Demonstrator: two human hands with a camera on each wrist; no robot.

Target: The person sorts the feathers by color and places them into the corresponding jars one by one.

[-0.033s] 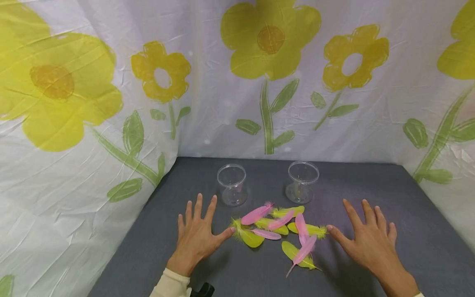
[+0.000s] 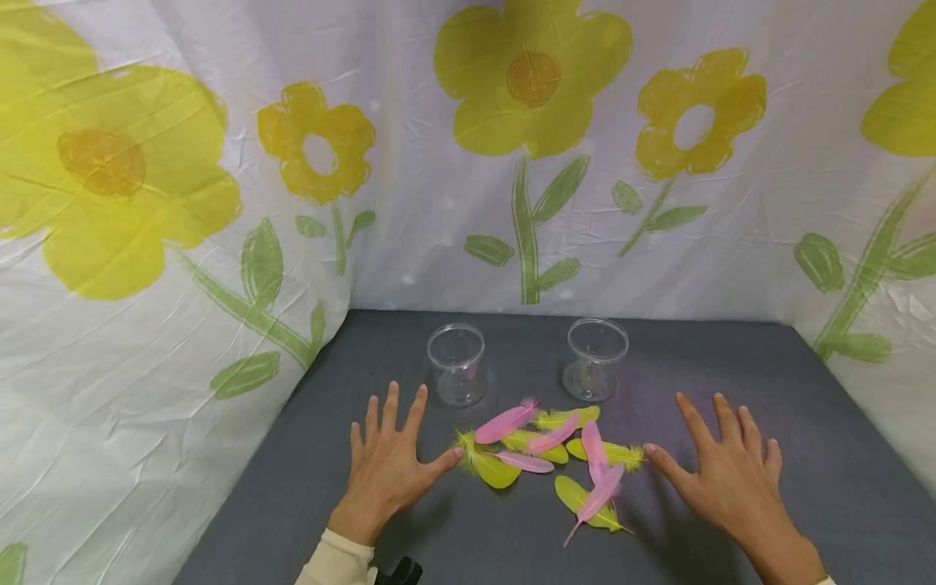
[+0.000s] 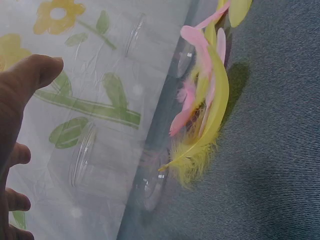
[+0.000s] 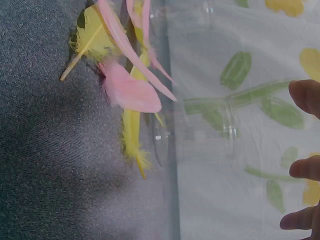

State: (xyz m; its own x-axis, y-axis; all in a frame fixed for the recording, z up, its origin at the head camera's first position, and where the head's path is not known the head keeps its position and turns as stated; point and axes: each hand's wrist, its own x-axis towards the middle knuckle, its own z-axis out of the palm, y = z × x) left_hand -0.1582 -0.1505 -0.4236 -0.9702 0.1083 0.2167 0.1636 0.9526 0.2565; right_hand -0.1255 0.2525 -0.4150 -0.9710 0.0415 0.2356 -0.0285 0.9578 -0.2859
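My left hand (image 2: pixel 391 471) hovers over the left side of the table with its fingers spread and nothing in it. Its thumb tip is right by a yellow feather (image 2: pixel 491 467). On the other side my right hand (image 2: pixel 731 479), likewise spread and holding nothing, has its thumb near the quill end of another yellow feather (image 2: pixel 607 453). Between the hands lies a loose pile of several pink and yellow feathers, some overlapping, such as a pink feather (image 2: pixel 504 424) at the back and a pink feather (image 2: pixel 601 492) crossing a yellow one at the front.
Behind the feathers stand two clear cups, the left cup (image 2: pixel 457 366) and the right cup (image 2: pixel 595 357), both upright on the dark grey table (image 2: pixel 526 544). A white curtain (image 2: pixel 417 203) printed with yellow flowers borders the table at back and sides.
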